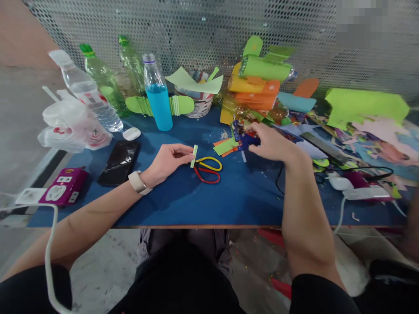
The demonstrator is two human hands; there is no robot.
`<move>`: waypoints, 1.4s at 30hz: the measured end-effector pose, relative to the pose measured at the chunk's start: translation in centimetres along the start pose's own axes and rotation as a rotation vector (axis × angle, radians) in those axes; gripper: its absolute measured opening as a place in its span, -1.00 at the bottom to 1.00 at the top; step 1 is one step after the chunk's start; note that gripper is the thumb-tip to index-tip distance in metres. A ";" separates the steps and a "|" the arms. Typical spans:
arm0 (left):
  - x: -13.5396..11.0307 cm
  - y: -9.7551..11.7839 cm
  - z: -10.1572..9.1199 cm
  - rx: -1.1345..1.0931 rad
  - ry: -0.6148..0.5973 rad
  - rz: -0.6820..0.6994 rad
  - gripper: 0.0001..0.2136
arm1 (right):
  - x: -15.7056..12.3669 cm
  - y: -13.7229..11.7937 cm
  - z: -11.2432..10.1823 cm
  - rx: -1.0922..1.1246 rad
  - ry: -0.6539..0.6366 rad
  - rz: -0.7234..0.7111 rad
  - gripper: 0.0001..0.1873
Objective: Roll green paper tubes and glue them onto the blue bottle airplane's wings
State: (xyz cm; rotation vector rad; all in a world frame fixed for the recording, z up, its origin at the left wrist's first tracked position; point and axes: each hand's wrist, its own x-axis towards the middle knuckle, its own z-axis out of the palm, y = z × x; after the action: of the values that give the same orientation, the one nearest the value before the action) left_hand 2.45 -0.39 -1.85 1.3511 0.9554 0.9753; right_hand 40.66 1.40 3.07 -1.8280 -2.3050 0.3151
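Dark trousers (183,270) and two black sleeves fill the bottom edge, and both bare forearms reach forward from them over the blue bench (229,200). A pale watch (137,182) sits on the left wrist.

The left hand (166,162) rests on the bench with its thumb and fingertips pinched together on a small green strip (194,156), which stands nearly upright at the very tips of the fingers. Just to the right of the strip, touching or almost touching it, lie scissors (209,170) with one yellow and one red handle loop, flat on the bench.

The right hand (270,144) lies palm down further back and to the right, well apart from the left. Its fingertips are on a dark blue piece (245,140) at the edge of a heap of coloured scraps. The thumb is hidden, so I cannot tell whether the hand grips the piece or only presses on it. A green scrap (225,146) lies just left of that piece.

A black phone (118,162) lies left of the left hand, with a purple power strip (63,186) and a white cable (49,244) beyond it. A bottle of blue liquid (159,98), clear bottles (98,87), a plastic bag (70,124) and a stack of foam sheets (258,83) stand along the mesh wall (196,26).
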 end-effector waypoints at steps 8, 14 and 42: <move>0.8 -0.3 -0.2 -0.125 0.113 0.023 -0.52 | 1.1 -4.9 2.8 0.304 0.342 -0.205 -0.58; 1.1 -0.1 -0.8 -0.136 0.143 0.023 -0.53 | 1.2 -7.1 5.0 0.750 0.112 -0.300 -0.25; 0.1 1.5 -0.4 0.027 0.134 0.040 -0.70 | 0.8 -7.9 4.8 0.694 -0.151 -0.340 -0.22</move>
State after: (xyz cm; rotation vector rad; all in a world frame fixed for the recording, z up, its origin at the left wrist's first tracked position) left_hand 2.12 -0.19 -0.34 1.3446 1.0484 1.0982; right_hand 31.80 0.22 0.61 -1.0900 -2.1461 1.0604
